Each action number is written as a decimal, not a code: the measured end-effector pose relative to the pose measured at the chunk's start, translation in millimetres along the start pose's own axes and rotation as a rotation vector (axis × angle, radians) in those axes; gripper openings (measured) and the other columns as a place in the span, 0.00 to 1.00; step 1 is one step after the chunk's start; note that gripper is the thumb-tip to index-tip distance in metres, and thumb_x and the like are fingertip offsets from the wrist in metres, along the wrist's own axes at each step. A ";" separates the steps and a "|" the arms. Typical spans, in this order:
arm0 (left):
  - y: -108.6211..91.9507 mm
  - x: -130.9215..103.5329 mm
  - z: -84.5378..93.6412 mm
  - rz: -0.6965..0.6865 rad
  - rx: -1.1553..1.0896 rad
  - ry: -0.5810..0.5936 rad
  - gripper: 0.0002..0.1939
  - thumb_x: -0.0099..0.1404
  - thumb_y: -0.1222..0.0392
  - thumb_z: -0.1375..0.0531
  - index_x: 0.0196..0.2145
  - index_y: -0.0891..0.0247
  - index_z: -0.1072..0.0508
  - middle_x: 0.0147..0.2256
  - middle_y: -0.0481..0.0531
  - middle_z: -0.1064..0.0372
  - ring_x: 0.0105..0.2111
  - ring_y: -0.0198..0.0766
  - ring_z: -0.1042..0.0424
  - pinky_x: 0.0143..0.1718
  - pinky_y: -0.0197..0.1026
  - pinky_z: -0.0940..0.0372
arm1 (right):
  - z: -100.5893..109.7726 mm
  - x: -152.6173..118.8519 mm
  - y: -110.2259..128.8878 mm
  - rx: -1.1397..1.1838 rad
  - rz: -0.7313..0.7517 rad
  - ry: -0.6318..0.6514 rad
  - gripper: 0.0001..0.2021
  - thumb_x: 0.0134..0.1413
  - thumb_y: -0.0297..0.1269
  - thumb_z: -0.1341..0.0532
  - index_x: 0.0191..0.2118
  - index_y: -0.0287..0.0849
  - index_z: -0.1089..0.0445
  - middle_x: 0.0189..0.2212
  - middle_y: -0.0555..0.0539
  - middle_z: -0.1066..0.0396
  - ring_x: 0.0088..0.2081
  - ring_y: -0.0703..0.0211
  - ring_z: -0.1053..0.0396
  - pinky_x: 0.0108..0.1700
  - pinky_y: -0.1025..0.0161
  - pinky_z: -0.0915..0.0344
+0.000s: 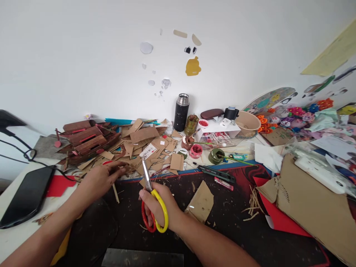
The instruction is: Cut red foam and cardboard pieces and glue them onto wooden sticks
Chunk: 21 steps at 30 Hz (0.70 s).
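My right hand (160, 202) is wrapped around a pair of scissors (147, 174) with one red and one yellow handle loop. Their blades point up and away from me and look closed together. Over the near edge of a heap of cardboard scraps (155, 148) reaches my left hand (104, 178). Its fingers are bent and a little apart, with the tips at the scraps; I see nothing held in them. Below it lies a thin pale strip (115, 193). A brown cardboard piece (200, 202) rests on the dark mat (230, 230), beside my right wrist.
A brown model boat (89, 139) stands at the left, behind a black phone (26, 196). Paint pots (196, 150), a black flask (181, 113) and a utility knife (217, 173) line the back. A metal ruler (143, 258) lies in front; large cardboard (311, 211) at right.
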State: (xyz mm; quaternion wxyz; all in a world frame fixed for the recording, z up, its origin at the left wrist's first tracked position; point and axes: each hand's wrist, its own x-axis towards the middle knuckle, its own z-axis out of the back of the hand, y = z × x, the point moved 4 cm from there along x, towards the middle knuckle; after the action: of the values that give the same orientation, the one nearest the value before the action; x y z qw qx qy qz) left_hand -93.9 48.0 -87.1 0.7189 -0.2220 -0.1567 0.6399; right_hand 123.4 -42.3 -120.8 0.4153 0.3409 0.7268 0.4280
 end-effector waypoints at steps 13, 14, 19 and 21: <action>-49.2 -27.8 -31.6 -0.337 0.087 0.149 0.19 0.75 0.53 0.48 0.50 0.55 0.18 0.48 0.57 0.20 0.47 0.52 0.19 0.51 0.48 0.27 | 18.5 2.7 13.0 0.027 0.137 -0.187 0.25 0.64 0.65 0.37 0.40 0.46 0.34 0.14 0.61 0.40 0.11 0.65 0.41 0.13 0.71 0.42; -50.4 -28.5 -36.6 -0.348 0.081 0.175 0.19 0.75 0.54 0.49 0.50 0.55 0.18 0.48 0.57 0.21 0.47 0.51 0.20 0.51 0.48 0.27 | 20.3 3.3 15.4 0.035 0.129 -0.204 0.25 0.63 0.65 0.37 0.39 0.46 0.34 0.14 0.61 0.40 0.11 0.65 0.42 0.13 0.71 0.42; -53.0 -29.1 -47.9 -0.326 0.070 0.228 0.18 0.76 0.53 0.49 0.47 0.55 0.19 0.47 0.57 0.22 0.46 0.51 0.20 0.50 0.50 0.28 | 25.2 5.6 20.9 0.052 0.102 -0.252 0.27 0.59 0.67 0.36 0.38 0.45 0.36 0.14 0.60 0.39 0.11 0.65 0.42 0.12 0.71 0.42; -53.9 -28.9 -47.2 -0.299 0.064 0.228 0.17 0.74 0.53 0.48 0.44 0.56 0.20 0.45 0.58 0.22 0.45 0.52 0.21 0.50 0.51 0.28 | 25.2 5.9 20.6 0.050 0.107 -0.251 0.27 0.58 0.68 0.36 0.38 0.45 0.36 0.14 0.60 0.39 0.11 0.66 0.42 0.12 0.71 0.42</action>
State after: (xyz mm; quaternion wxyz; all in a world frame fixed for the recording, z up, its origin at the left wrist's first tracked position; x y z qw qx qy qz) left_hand -27.9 9.4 -97.6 0.8257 -0.2441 -0.0851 0.5015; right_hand 146.3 -20.5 -111.3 0.4709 0.4403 0.6603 0.3851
